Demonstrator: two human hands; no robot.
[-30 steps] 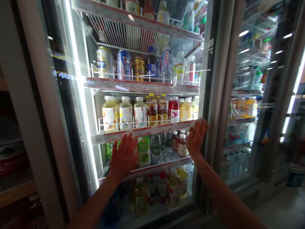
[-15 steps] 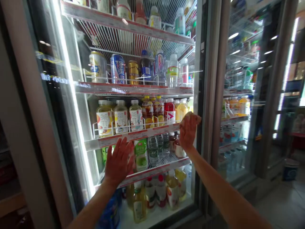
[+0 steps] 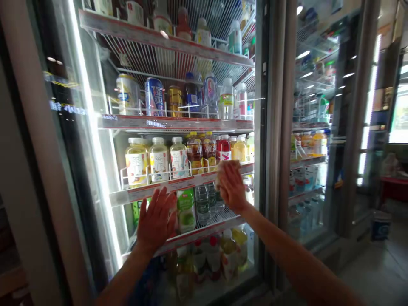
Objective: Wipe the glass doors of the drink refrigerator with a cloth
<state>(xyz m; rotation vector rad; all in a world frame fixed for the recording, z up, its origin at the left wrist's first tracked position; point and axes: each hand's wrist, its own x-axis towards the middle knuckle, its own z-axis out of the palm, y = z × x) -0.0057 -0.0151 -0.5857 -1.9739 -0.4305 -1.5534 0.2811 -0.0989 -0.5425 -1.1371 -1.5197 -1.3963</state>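
A closed glass door (image 3: 204, 233) of a drinks fridge fills the middle of the head view, with shelves of bottles and cans behind it. My right hand (image 3: 232, 187) presses a light brown cloth (image 3: 236, 165) against the glass, in front of the middle shelf edge. Part of the cloth is hidden under the palm and fingers. My left hand (image 3: 157, 221) is raised at the lower left with its fingers spread and nothing in it. It is close to the glass; whether it touches is unclear.
A bright light strip (image 3: 87, 119) runs down the left inside of the fridge. A metal door frame (image 3: 276, 140) borders the right side, and another glass-doored fridge (image 3: 309, 170) stands beyond it. Further right, a bucket (image 3: 381, 225) sits on the floor.
My right hand has moved left and slightly down with the cloth, away from the right door frame. My left hand stays in nearly the same place. The view has shifted slightly right.
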